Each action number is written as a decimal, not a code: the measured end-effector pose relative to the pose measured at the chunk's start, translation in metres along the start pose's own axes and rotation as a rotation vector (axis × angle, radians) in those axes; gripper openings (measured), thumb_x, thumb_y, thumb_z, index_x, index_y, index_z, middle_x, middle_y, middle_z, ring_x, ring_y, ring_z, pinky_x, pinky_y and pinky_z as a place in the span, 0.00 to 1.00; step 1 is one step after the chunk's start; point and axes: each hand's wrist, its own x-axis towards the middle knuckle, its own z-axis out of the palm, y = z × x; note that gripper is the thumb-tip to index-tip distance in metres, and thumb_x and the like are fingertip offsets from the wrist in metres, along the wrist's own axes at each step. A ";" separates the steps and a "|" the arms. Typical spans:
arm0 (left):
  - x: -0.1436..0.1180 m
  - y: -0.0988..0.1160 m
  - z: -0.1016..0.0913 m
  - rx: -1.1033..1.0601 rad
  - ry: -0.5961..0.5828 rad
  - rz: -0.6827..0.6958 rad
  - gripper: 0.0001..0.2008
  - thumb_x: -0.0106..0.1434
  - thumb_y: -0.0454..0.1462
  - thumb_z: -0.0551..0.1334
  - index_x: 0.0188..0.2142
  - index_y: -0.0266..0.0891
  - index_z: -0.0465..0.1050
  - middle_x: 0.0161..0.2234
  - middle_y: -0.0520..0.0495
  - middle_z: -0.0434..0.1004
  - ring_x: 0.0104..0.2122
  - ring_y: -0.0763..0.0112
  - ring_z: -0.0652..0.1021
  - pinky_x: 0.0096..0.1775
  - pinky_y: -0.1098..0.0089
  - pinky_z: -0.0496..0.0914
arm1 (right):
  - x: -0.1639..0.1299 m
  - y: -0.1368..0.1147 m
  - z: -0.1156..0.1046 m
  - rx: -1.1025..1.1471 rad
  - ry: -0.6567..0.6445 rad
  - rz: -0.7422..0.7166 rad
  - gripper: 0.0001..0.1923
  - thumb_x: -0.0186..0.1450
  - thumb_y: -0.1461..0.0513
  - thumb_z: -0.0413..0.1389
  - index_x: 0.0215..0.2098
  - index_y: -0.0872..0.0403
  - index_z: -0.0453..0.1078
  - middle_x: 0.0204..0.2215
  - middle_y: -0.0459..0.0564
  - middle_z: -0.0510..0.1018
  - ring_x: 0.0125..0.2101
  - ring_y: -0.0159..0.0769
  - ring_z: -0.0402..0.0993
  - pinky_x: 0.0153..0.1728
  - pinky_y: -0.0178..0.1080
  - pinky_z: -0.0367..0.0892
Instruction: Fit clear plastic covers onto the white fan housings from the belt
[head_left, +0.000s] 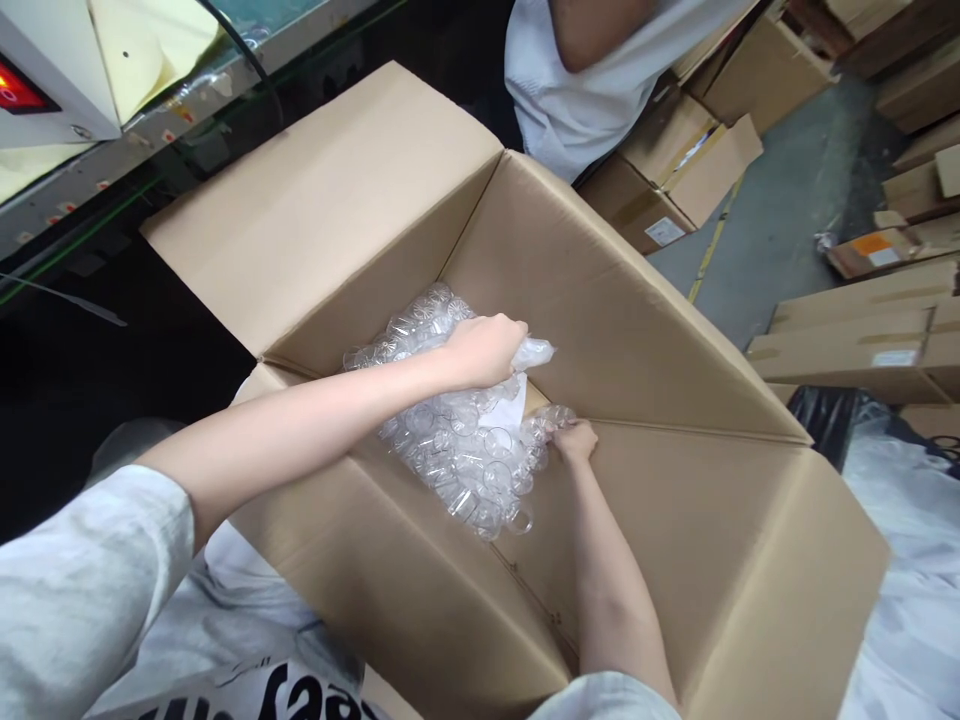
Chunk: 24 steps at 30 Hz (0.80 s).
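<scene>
Right hand [574,440] pinches the near edge of the bag of clear plastic cups [457,430], deep inside the cardboard box [675,520]; left hand [484,348] clenches its gathered neck (light, slippery, crushable, so best gripped there).

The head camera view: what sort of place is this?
Probably a packing area in a factory or warehouse. Both hands, left hand and right hand, reach into a big cardboard box onto a bag of clear plastic pieces; flattened cartons lie stacked nearby.
</scene>
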 end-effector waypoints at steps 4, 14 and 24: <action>-0.001 -0.001 0.002 0.012 -0.020 0.002 0.18 0.65 0.29 0.60 0.55 0.29 0.72 0.46 0.31 0.82 0.51 0.46 0.81 0.47 0.60 0.74 | 0.004 -0.022 -0.014 0.081 -0.042 -0.083 0.09 0.70 0.59 0.62 0.37 0.57 0.73 0.34 0.47 0.79 0.34 0.35 0.77 0.41 0.43 0.74; 0.003 -0.001 0.004 -0.024 -0.098 0.034 0.16 0.65 0.38 0.64 0.50 0.34 0.78 0.44 0.36 0.84 0.44 0.53 0.84 0.40 0.65 0.74 | -0.030 -0.124 -0.049 0.527 -0.426 -0.629 0.18 0.51 0.58 0.71 0.36 0.52 0.72 0.30 0.43 0.79 0.29 0.34 0.76 0.31 0.33 0.70; 0.000 0.006 0.004 0.036 -0.021 0.028 0.13 0.65 0.32 0.63 0.47 0.28 0.80 0.52 0.28 0.78 0.50 0.50 0.81 0.44 0.63 0.74 | 0.008 -0.040 -0.004 0.274 0.004 0.017 0.14 0.73 0.56 0.59 0.52 0.56 0.72 0.50 0.54 0.77 0.46 0.42 0.77 0.47 0.49 0.76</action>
